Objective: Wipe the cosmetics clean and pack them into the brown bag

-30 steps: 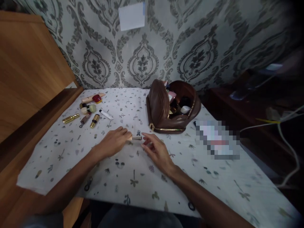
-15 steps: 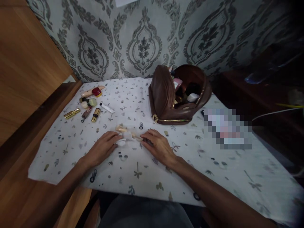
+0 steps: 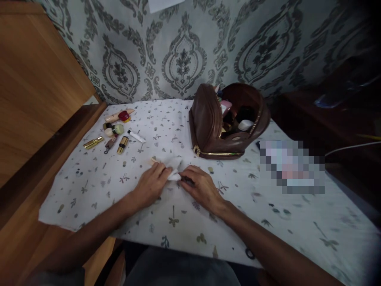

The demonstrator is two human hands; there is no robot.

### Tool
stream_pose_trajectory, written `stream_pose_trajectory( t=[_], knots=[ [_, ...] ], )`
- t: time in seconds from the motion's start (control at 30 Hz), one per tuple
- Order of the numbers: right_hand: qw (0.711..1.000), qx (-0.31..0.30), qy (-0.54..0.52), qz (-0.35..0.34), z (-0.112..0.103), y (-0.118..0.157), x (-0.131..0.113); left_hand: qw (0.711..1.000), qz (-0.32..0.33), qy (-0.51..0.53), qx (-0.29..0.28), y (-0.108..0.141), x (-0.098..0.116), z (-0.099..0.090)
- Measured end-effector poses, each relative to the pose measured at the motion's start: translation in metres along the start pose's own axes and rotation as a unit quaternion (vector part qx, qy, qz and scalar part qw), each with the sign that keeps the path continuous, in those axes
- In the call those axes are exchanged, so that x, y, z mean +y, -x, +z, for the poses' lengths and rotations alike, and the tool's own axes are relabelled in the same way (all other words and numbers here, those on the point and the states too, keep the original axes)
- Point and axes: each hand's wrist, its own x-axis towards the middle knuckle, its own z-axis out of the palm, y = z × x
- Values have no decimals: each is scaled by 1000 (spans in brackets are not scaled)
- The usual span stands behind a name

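Note:
Over the middle of the cloth, my left hand (image 3: pixel 151 183) is closed around a crumpled white tissue (image 3: pixel 174 174). A pale beige tip (image 3: pixel 154 160) sticks out beyond its knuckles. My right hand (image 3: pixel 201 188), fingers pinched, grips a small dark piece (image 3: pixel 188 181) right beside the tissue. It looks like the end of a slim cosmetic item, mostly hidden by the fingers and the tissue. Behind the right hand stands an open brown makeup bag (image 3: pixel 205 119), with a pink item (image 3: pixel 226 106) and a white item (image 3: pixel 245 125) inside.
At the back left lie a beige tube (image 3: pixel 113 118), a red-capped jar (image 3: pixel 124 116), a gold tube (image 3: pixel 93 142), a black-and-gold tube (image 3: pixel 122 145) and a small white tube (image 3: pixel 137 136). A blurred-out flat object (image 3: pixel 291 165) lies right. Wooden furniture (image 3: pixel 35 79) borders the left.
My left hand has moved right, towards the right hand, bringing the tissue with it. The beige item between the hands is now mostly covered. The view has shifted slightly.

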Motion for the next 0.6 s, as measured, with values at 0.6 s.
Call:
stream_pose_trajectory(
  t=[0.6],
  knots=[
    [1000, 7, 14, -26, 1, 5, -2, 999, 24, -6, -40, -5, 11, -15]
  ],
)
